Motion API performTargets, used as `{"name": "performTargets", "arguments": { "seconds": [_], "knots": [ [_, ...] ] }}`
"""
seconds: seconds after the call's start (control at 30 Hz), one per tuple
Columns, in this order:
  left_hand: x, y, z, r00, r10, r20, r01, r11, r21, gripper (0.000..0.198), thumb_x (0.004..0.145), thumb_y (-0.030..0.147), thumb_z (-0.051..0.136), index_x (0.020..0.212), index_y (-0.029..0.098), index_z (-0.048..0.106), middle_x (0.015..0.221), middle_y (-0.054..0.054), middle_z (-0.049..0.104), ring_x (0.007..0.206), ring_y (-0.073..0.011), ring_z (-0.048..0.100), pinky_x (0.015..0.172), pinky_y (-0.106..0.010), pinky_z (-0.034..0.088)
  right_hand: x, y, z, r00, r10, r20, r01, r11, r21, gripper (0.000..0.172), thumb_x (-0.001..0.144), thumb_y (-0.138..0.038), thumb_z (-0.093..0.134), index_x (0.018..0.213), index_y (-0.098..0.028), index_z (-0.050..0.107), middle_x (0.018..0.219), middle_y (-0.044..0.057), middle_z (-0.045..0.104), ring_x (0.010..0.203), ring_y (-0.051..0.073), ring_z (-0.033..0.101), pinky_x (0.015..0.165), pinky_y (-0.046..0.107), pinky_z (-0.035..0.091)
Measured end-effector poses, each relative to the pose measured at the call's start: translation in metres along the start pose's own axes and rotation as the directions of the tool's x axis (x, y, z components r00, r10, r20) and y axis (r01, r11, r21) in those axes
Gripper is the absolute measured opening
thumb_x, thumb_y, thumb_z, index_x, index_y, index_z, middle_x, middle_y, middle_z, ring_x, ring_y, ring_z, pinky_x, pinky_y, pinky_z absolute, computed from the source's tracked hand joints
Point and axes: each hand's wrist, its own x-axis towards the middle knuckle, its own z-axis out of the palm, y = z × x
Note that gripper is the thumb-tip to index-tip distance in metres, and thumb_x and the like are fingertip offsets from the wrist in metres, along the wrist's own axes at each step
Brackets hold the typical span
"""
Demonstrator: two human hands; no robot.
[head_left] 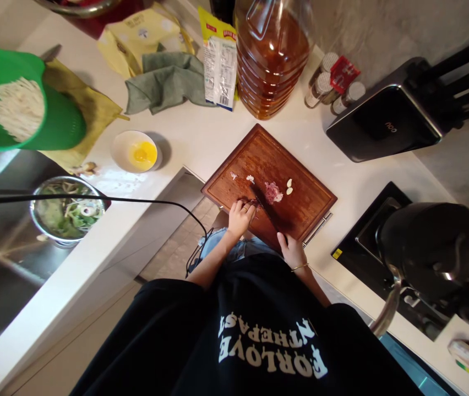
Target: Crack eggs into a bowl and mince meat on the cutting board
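Note:
A brown wooden cutting board (234,165) lies at the counter's near edge. My right hand (292,250) is closed round the handle of a dark knife (265,208), whose blade points up and left over the board. At the board's lower left edge, my left hand (241,217) presses with bent fingers on dark reddish meat (252,202). Right of the blade lies a small heap of chopped pink meat (273,192), with garlic cloves (289,187) beside it. Small whitish bits (250,179) sit near the knife's tip.
Behind the board stands a large oil bottle (271,60). A bowl with egg (123,151), a green container of noodles (63,118) and a sink with a metal bowl of greens (69,212) are left. A knife block (378,121) and black pot (428,236) are right. A cable crosses left.

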Motion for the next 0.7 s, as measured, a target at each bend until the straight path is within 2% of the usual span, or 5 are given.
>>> {"name": "performTargets", "arguments": {
  "seconds": [0.13, 0.37, 0.6, 0.7],
  "knots": [
    [0.002, 0.002, -0.002, 1.0, -0.007, 0.017, 0.007, 1.0, -0.004, 0.03, 0.092, 0.029, 0.038, 0.106, 0.021, 0.063, 0.102, -0.01, 0.066, 0.1, -0.0258, 0.052, 0.079, -0.039, 0.04, 0.0, 0.001, 0.001, 1.0, -0.003, -0.004, 0.003, 1.0, -0.003, 0.049, 0.094, -0.048, 0.027, 0.102, -0.018, 0.064, 0.094, 0.012, 0.069, 0.09, 0.023, 0.064, 0.075, 0.028, 0.044],
    [0.004, 0.004, 0.001, 0.999, -0.042, 0.019, 0.042, 0.999, 0.003, 0.03, 0.092, 0.029, 0.038, 0.107, 0.02, 0.063, 0.1, -0.01, 0.066, 0.096, -0.0261, 0.053, 0.077, -0.04, 0.038, -0.009, 0.007, -0.001, 1.0, 0.012, 0.029, -0.013, 1.0, 0.021, 0.05, 0.093, -0.048, 0.026, 0.099, -0.017, 0.066, 0.088, 0.012, 0.07, 0.087, 0.023, 0.065, 0.072, 0.028, 0.044],
    [0.002, 0.003, 0.0, 0.998, -0.038, 0.049, 0.038, 0.999, -0.005, 0.028, 0.092, 0.028, 0.039, 0.099, 0.02, 0.065, 0.097, -0.011, 0.066, 0.093, -0.0255, 0.053, 0.075, -0.039, 0.036, 0.018, -0.005, 0.009, 1.0, 0.001, 0.029, -0.003, 0.999, 0.048, 0.052, 0.094, -0.049, 0.025, 0.108, -0.016, 0.064, 0.093, 0.013, 0.07, 0.089, 0.023, 0.065, 0.073, 0.027, 0.044],
    [0.001, 0.003, 0.0, 0.997, -0.055, 0.051, 0.054, 0.998, 0.021, 0.028, 0.092, 0.029, 0.039, 0.1, 0.02, 0.064, 0.094, -0.011, 0.066, 0.093, -0.0256, 0.052, 0.075, -0.039, 0.035, 0.021, -0.005, 0.012, 1.0, -0.002, 0.027, 0.002, 1.0, 0.012, 0.053, 0.093, -0.049, 0.026, 0.109, -0.016, 0.064, 0.09, 0.013, 0.07, 0.085, 0.024, 0.066, 0.07, 0.027, 0.043]
  ]
}}
